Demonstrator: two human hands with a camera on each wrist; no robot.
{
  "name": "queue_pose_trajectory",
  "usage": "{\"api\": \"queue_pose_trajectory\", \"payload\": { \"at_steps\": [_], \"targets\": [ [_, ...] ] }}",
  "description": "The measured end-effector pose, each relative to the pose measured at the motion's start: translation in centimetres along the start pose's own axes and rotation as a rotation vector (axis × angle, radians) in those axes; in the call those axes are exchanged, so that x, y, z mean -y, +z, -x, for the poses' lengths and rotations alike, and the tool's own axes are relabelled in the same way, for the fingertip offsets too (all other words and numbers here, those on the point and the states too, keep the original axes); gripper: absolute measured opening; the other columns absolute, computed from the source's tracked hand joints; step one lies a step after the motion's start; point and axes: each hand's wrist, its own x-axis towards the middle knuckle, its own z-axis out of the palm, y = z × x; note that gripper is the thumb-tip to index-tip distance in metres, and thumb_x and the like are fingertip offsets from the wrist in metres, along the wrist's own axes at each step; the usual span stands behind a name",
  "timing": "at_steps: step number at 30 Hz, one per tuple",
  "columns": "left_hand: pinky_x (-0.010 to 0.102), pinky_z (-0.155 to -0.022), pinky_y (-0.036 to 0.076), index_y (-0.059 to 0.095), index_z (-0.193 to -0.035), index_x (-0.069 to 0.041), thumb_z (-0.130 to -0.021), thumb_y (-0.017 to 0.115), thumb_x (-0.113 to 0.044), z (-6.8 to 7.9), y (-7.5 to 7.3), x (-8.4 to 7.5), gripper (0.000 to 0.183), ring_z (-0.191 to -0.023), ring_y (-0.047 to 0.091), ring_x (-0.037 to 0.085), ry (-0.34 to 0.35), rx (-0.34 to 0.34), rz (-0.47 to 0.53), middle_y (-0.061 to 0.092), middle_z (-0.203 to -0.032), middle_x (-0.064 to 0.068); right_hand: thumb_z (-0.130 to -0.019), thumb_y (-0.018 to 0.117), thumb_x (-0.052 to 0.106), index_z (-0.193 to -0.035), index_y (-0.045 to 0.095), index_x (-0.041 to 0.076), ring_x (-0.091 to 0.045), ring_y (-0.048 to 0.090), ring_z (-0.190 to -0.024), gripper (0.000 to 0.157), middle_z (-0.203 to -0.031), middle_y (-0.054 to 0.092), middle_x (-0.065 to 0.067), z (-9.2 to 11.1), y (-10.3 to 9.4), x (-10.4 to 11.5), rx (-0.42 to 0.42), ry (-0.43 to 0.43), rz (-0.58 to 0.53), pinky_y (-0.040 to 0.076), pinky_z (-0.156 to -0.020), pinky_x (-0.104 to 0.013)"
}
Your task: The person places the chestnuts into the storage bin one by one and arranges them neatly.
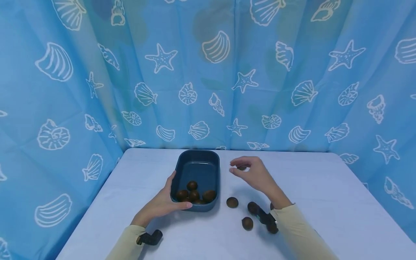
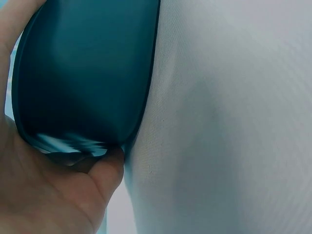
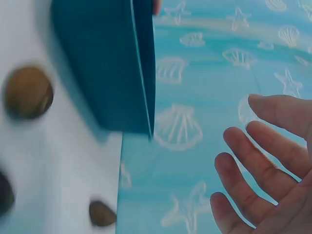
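Dark-blue rectangular tray (image 1: 218,169) is gripped by the left hand (image 1: 163,200); by the empty, unclenched right hand (image 1: 256,174), the farthest round brown nut (image 1: 242,168) is best pinched squarely.

Behind the bare fingers (image 3: 243,187) I see cream sleeves (image 1: 300,227), a stubby black camera (image 1: 153,237) on each.

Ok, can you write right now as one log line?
left grip: holds blue dish | right grip: empty, over table | brown round things: some in dish, others on table
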Motion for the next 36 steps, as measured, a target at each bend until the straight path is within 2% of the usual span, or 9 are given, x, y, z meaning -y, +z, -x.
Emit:
{"api": "queue_pose_trajectory", "payload": {
  "at_steps": [3,8,13,19,24,29,36],
  "targets": [
    [0.072,-0.119,0.032,-0.005,-0.167,-0.024,-0.076,0.085,-0.057,-0.1,-0.1,0.1,0.132,-0.156,0.029,0.046,0.001,0.004,-0.003,0.016,-0.173,0.019,-0.096,0.075,0.026,-0.120,0.076,0.015,-0.026,0.068,-0.110,0.026,-0.118,0.077,-0.006,1.1,-2.1,-1.8,-0.028,0.041,0.028,0.054,-0.105,-0.056],
    [0.072,-0.119,0.032,-0.005,-0.167,-0.024,-0.076,0.086,-0.056,-0.1,0.1,0.0,0.132,-0.156,0.029,0.045,-0.004,0.008,0.012,0.017,-0.173,0.018,-0.097,0.073,0.027,-0.124,0.073,0.010,-0.034,0.065,-0.123,0.032,-0.125,0.074,-0.012,3.3,-4.6,-4.9,-0.060,0.106,0.100,0.048,-0.111,-0.062],
    [0.072,-0.120,0.030,-0.006,-0.167,-0.025,-0.076,0.086,-0.055,-0.1,0.0,0.1,0.132,-0.157,0.027,0.045,-0.010,0.007,0.010,0.015,-0.174,0.018,-0.096,0.074,0.025,-0.126,0.071,0.008,-0.035,0.067,-0.119,0.034,-0.124,0.075,-0.013,5.6,-5.6,-7.4,-0.082,0.118,0.147,0.051,-0.108,-0.060],
    [0.073,-0.120,0.030,-0.006,-0.166,-0.026,-0.077,0.086,-0.055,-0.2,0.0,0.1,0.132,-0.157,0.027,0.044,-0.012,0.012,0.025,0.015,-0.174,0.016,-0.095,0.076,0.025,-0.128,0.070,0.006,-0.033,0.069,-0.114,0.038,-0.122,0.075,-0.013,7.6,-5.7,-9.2,-0.087,0.135,0.147,0.052,-0.107,-0.060],
    [0.073,-0.119,0.030,-0.006,-0.166,-0.025,-0.077,0.086,-0.055,-0.1,0.1,-0.1,0.132,-0.157,0.026,0.045,-0.027,0.019,0.024,0.013,-0.175,0.016,-0.093,0.077,0.025,-0.125,0.071,0.004,-0.031,0.069,-0.110,0.038,-0.119,0.076,-0.013,8.8,-5.5,-10.3,-0.046,0.163,0.168,0.052,-0.105,-0.062],
    [0.073,-0.118,0.031,-0.004,-0.167,-0.025,-0.076,0.086,-0.057,0.1,0.2,-0.4,0.132,-0.156,0.027,0.047,-0.052,0.005,0.006,0.014,-0.174,0.018,-0.091,0.079,0.030,-0.123,0.072,0.005,-0.029,0.068,-0.109,0.041,-0.119,0.076,-0.012,9.3,-5.7,-11.1,0.057,0.189,0.165,0.053,-0.102,-0.061],
    [0.074,-0.118,0.032,-0.004,-0.167,-0.025,-0.076,0.086,-0.057,0.1,0.3,-0.5,0.132,-0.155,0.029,0.048,-0.054,-0.001,0.000,0.016,-0.174,0.019,-0.086,0.084,0.035,-0.123,0.072,0.007,-0.020,0.067,-0.103,0.048,-0.110,0.075,-0.003,9.4,-6.1,-12.2,0.188,0.205,0.150,0.058,-0.090,-0.044]
  ]
}}
